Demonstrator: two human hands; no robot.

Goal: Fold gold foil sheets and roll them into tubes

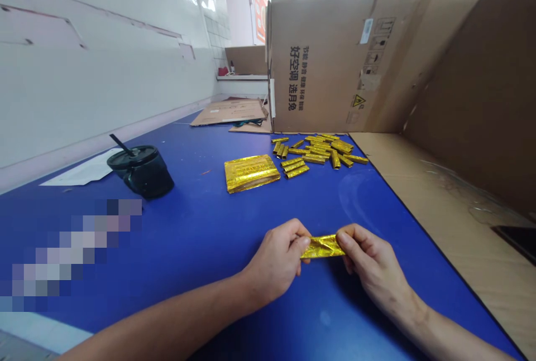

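Note:
Between my two hands, a small gold foil piece (323, 246) is stretched out above the blue table. My left hand (281, 255) pinches its left end, and my right hand (371, 258) pinches the right end between thumb and fingers. Beyond them lies a flat stack of gold foil sheets (251, 173). To the right of that stack, several folded gold strips (320, 149) are spread in a loose pile, with a small group of strips (295, 168) at its near left side.
A dark lidded cup (146, 171) stands on the left of the blue table (201, 227), beside white paper (84, 170). Large cardboard box walls (335, 71) rise behind and right. Flat cardboard (228, 112) lies at the back. A pixelated patch covers the lower left.

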